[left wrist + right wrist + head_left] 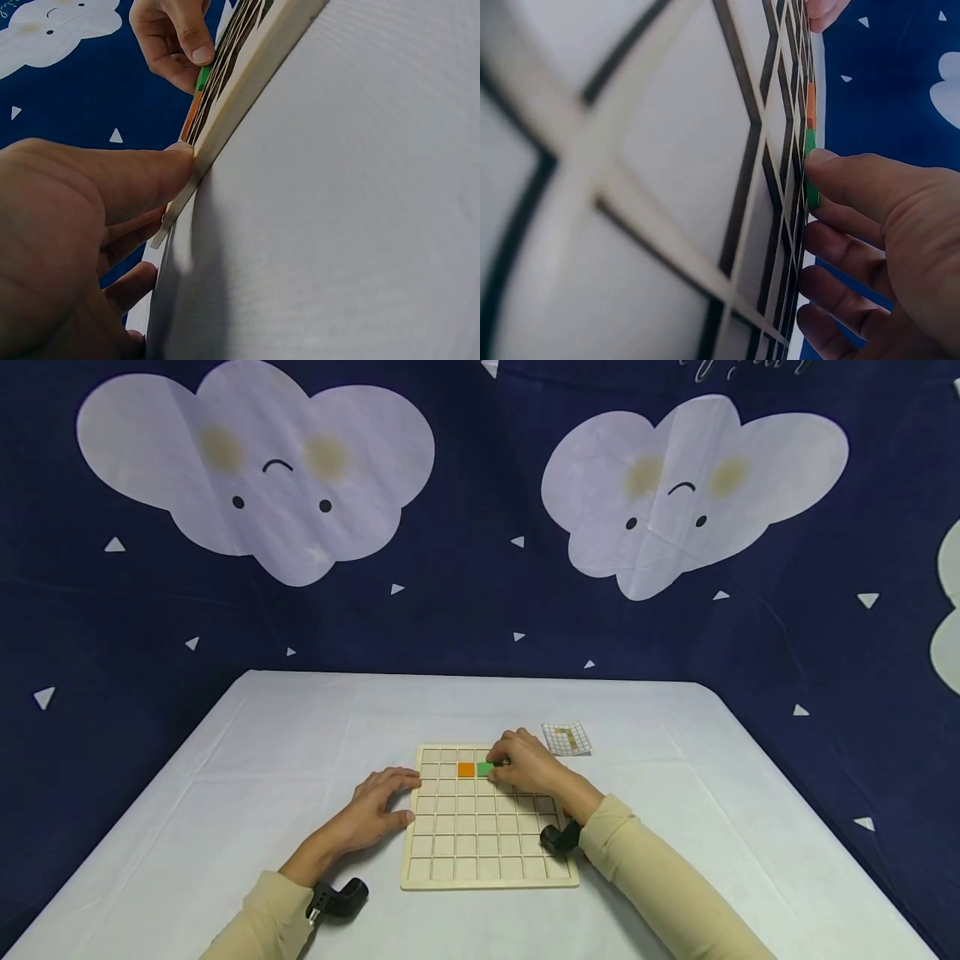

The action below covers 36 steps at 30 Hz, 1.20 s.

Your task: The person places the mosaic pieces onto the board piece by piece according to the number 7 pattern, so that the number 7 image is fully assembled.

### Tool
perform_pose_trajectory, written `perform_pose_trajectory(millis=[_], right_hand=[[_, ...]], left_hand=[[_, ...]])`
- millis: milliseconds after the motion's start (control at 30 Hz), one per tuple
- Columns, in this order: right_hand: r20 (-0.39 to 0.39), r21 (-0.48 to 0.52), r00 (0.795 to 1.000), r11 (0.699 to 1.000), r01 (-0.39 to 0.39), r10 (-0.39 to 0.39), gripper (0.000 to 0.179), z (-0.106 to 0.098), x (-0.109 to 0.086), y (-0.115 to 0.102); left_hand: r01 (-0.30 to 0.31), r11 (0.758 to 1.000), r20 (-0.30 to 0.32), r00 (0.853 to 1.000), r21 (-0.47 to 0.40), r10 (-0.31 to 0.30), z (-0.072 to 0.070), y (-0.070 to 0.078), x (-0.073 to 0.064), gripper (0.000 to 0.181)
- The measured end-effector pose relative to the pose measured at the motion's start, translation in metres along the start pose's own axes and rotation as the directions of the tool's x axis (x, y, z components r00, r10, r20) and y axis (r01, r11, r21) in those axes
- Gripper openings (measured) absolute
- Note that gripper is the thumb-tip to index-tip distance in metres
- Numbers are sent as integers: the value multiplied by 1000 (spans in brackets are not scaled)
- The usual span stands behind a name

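A pale wooden grid board (465, 846) lies on the white table. An orange square tile (466, 770) sits in a cell of an upper row, with a green tile (484, 770) just to its right. My right hand (528, 762) reaches over the board and pinches the green tile; in the right wrist view the thumb overlaps the green tile (812, 139). At the board's left edge rests my left hand (371, 810), fingers extended and thumb tip on the frame. The left wrist view has that thumb (142, 176) against the wooden rim (247, 79).
A small printed card (567, 739) with a coloured grid pattern lies beyond the board's upper right corner. Something orange (567, 812) peeks out beside the right wrist, mostly hidden. Behind the table (315, 718) hangs a dark blue cloth with clouds.
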State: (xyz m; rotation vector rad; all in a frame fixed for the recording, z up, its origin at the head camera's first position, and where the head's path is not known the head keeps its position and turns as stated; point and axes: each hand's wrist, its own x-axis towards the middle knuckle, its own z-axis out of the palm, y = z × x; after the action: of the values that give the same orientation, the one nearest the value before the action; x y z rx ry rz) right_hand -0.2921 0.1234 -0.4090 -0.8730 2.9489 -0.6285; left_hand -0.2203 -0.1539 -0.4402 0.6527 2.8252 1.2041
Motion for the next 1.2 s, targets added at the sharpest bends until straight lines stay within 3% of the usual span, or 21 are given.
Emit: perform_pose_trajectory(millis=[1200], right_hand=[[-13, 7, 1000, 1000, 22, -21, 28, -3, -2, -3]], left_hand=[[14, 1000, 7, 1000, -5, -14, -1, 2, 0, 42]])
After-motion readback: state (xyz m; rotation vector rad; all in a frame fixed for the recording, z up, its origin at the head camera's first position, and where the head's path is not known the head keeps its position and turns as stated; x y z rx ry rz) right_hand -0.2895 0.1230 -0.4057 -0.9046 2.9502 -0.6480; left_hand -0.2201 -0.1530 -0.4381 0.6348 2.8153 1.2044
